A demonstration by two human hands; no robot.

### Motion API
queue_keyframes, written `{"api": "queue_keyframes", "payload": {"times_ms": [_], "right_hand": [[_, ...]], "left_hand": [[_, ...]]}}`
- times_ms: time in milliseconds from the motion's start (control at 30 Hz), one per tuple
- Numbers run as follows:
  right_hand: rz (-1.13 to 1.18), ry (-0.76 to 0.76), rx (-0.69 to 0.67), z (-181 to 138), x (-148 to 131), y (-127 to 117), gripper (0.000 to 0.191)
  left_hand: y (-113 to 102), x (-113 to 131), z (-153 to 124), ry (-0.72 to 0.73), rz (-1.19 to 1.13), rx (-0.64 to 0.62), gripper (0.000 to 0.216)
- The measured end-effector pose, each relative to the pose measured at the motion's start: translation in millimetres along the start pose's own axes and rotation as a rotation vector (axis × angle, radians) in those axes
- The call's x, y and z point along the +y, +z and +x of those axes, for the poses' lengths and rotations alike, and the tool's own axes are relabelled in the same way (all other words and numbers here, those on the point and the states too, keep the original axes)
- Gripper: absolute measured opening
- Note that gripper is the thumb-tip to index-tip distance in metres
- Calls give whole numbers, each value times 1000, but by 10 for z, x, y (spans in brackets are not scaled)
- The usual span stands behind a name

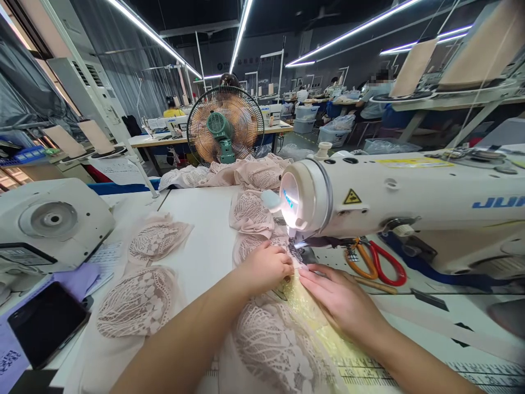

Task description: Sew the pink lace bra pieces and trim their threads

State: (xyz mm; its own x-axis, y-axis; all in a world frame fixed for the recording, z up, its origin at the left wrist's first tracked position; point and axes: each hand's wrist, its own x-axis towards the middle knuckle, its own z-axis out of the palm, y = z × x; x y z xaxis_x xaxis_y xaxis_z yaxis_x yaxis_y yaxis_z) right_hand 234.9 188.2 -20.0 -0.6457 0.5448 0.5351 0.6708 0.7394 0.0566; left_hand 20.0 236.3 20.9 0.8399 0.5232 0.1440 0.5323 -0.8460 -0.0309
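We work at a white surface (197, 219), where a string of pale pink lace cup pieces (270, 345) runs from near us, under our hands, to the metal presser foot (295, 253) of a white sewing machine with blue lettering (361, 189), and on beyond it. Our left hand (266, 268) rests on the lace just left of the foot, its fingers curled downward; we cannot tell whether they pinch the cloth. Our right hand (340, 301) lies just right of it over a shiny, pale yellow area (309, 314), fingers stretched nearly straight; whether they grip an edge we cannot tell. Right of the foot we see scissors with red and orange handles (388, 264). To our left are more pink lace cups (135, 301) and a black, flat phone (48, 324).
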Motion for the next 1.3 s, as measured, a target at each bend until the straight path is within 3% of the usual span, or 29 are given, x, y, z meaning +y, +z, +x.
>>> {"api": "queue_keyframes", "payload": {"times_ms": [467,667,800,933,1000,1067,1133,1200,1300], "right_hand": [[76,25,22,-5,1,15,32],[146,74,85,-13,15,-34,30],[202,167,147,2,38,-139,30],[270,277,184,-2,98,-158,28],[314,348,181,-32,111,-147,26],[339,447,189,-89,70,-154,27],[405,589,161,-159,-53,-192,35],[581,698,36,-212,-247,-256,46],[839,593,-253,-199,-555,-349,49]], "left_hand": [[87,-138,-17,-197,154,12,22],[-81,-67,-50,-202,183,73,23],[-216,174,-11,-46,-27,61,14],[-187,273,25,29,-459,-174,10],[-155,206,4,-77,-734,-182,13],[-130,93,-33,-225,-921,-85,16],[-106,-21,-65,-356,-955,25,20],[-78,-103,-75,-455,-913,94,21],[-50,-140,-54,-561,-818,144,18]]}}
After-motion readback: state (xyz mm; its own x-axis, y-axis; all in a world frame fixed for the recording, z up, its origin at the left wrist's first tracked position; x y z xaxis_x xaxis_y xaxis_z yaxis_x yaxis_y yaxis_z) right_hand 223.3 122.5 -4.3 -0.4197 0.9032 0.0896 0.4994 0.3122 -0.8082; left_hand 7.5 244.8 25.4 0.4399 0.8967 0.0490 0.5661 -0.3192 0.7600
